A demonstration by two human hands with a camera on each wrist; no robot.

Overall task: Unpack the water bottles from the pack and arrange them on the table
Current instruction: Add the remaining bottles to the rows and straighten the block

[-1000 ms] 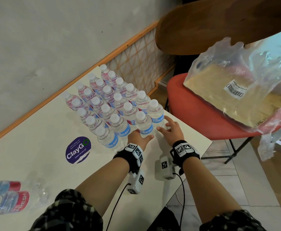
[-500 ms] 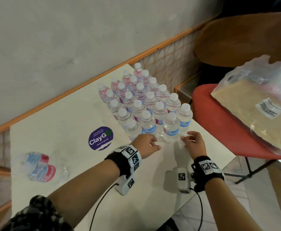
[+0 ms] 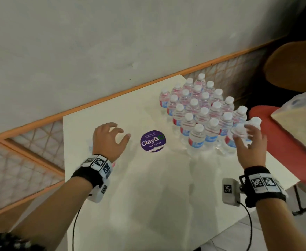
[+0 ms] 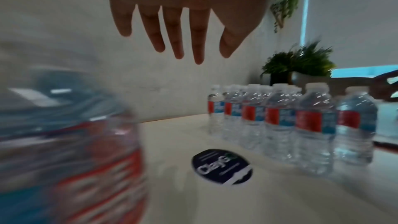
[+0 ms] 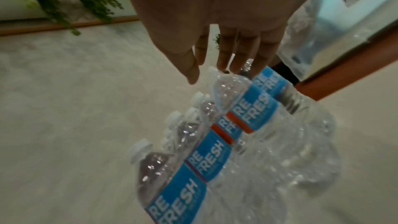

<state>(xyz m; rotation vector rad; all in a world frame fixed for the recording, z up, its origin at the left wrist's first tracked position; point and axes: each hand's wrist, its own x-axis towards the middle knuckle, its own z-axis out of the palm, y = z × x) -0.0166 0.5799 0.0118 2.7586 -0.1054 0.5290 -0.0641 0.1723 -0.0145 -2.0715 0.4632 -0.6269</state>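
Note:
Several small water bottles [image 3: 203,113] with white caps and red-and-blue labels stand in tight rows at the far right of the white table [image 3: 148,205]. My right hand [image 3: 246,138] hovers open, fingers spread, just above the front-right bottles [image 5: 243,108] and holds nothing. My left hand [image 3: 118,134] hovers open over the table's left part, well apart from the rows. In the left wrist view a blurred lying bottle [image 4: 64,142] fills the lower left, below my left hand [image 4: 183,40]. In the head view my hand and wrist hide that bottle almost wholly.
A round purple ClayGo sticker [image 3: 152,141] lies on the table between my hands. A red chair [image 3: 275,134] beside the table's right edge carries a clear plastic wrap with a cardboard tray [image 3: 297,115]. A grey wall runs behind the table.
My left hand has left the standing bottles and swung left across the sticker to the table's left side. My right hand has lifted slightly by the front-right bottles. The head view turned left.

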